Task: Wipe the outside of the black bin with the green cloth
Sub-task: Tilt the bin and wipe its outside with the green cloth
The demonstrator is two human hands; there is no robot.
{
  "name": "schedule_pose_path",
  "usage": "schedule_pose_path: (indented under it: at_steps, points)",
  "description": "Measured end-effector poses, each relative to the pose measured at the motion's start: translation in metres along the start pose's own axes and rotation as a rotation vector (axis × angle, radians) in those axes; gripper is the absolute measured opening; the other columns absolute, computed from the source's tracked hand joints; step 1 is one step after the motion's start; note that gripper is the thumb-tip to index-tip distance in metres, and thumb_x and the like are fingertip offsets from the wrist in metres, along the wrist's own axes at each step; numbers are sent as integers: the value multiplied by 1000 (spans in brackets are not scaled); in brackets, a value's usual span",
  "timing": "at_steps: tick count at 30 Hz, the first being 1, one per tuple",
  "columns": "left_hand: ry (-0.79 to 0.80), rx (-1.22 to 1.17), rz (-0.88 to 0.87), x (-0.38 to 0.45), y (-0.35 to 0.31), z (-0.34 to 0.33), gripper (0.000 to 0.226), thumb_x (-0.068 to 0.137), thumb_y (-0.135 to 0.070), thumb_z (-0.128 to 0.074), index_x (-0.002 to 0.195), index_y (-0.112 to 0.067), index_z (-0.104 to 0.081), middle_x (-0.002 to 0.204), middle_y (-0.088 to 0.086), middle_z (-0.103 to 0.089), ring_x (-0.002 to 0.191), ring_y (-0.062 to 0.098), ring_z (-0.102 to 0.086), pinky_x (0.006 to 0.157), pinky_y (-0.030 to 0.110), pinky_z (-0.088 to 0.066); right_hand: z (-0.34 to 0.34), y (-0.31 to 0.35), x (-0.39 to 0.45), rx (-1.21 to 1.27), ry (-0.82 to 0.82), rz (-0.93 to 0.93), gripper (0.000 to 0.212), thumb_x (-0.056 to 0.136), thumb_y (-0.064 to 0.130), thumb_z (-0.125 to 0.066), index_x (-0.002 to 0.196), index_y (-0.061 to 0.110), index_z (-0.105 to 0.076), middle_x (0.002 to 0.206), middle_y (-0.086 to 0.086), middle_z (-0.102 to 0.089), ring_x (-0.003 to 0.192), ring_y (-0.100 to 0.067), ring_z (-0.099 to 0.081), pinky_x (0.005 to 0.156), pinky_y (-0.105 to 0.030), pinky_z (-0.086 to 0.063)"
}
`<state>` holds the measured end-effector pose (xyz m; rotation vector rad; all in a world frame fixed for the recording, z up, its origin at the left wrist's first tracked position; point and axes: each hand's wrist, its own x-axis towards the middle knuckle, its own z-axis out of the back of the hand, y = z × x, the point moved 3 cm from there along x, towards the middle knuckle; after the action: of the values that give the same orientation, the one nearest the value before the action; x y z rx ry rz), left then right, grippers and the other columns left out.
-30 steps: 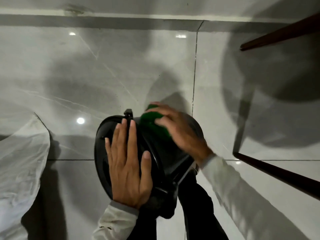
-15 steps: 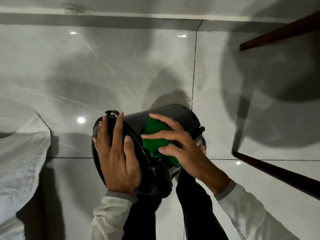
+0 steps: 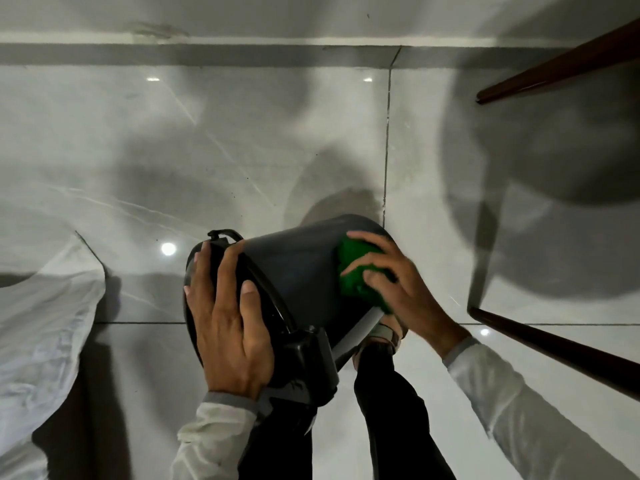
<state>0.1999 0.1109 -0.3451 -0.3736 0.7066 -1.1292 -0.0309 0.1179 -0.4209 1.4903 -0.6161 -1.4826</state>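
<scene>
Black bin tipped on its side, frame centre-low, above glossy tiled floor. Green cloth pressed on bin wall at 3 o'clock, right hand closed over it, fingers spread. Left hand flat on lid at 9 o'clock, fingers apart. White sheet far at 9; dark wooden legs at 3.

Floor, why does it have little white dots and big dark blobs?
Head view: the glossy floor mirrors ceiling lights as bright dots; the dark blobs are shadows, one just behind the black bin, and the picture's edges bend from the wide lens.
</scene>
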Motion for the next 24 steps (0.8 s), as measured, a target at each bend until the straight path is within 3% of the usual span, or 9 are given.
schedule_pose_path:
  at_steps: [3,7,9,11,14,16,19,21,24]
  points:
    - [6,17,-25,-5,-8,-6,64,98,-38,-29,152,-12,-53,168,15,-35,159,34,-28,125,67,-23,20,-34,28,-49,-163,-178,27,103,10,-57,121,1,-74,143,-3,-60,142,-25,-54,110,-3,-35]
    - [12,73,-95,-12,-32,-19,63,97,-36,-32,150,-13,-56,168,18,-36,159,37,-27,127,68,-16,27,-47,49,-68,-268,-394,34,109,16,-55,139,5,-64,146,-14,-62,140,-35,-55,106,-18,-41]
    - [15,73,-93,-10,-40,-24,64,96,-38,-32,150,-12,-56,168,18,-36,159,37,-27,129,66,-12,14,-24,32,20,-221,-248,32,104,19,-61,134,22,-70,147,-1,-59,146,-27,-51,107,-5,-36]
    - [32,74,-88,-9,-42,-26,66,96,-39,-32,153,-13,-52,170,15,-35,161,35,-26,130,64,-9,-7,12,-7,97,-96,-37,35,99,32,-62,131,46,-68,160,19,-46,155,-11,-40,120,-11,-33]
    - [58,103,-132,-18,-39,-26,72,97,-39,-31,161,-8,-39,172,12,-32,162,32,-23,131,63,-8,-21,16,-46,58,8,156,39,105,37,-56,144,40,-60,171,13,-36,160,-11,-33,129,-23,-26]
    - [59,108,-170,-28,-36,-26,74,97,-36,-33,161,0,-34,171,13,-31,162,32,-23,131,64,-9,-7,-11,-31,0,-135,-8,39,107,31,-53,145,27,-58,163,6,-48,155,-14,-43,127,-29,-33]
    - [58,142,-238,-41,-35,-32,74,96,-34,-37,160,4,-32,170,13,-32,161,32,-25,129,68,-12,19,-57,22,35,-304,-464,39,108,32,-55,145,19,-53,137,-5,-65,136,-33,-61,108,-37,-50]
    - [82,182,-297,-50,-41,-40,74,96,-34,-39,159,3,-35,170,13,-32,160,32,-27,128,68,-14,27,-68,54,-46,-224,-620,41,105,39,-57,142,21,-56,141,-10,-66,133,-37,-61,110,-40,-49]
    - [73,201,-304,-54,-48,-48,69,96,-35,-40,160,-6,-39,170,14,-34,160,32,-28,128,67,-14,15,-41,85,-180,-3,-494,30,99,43,-61,127,33,-70,140,-6,-70,132,-32,-63,114,-38,-47]
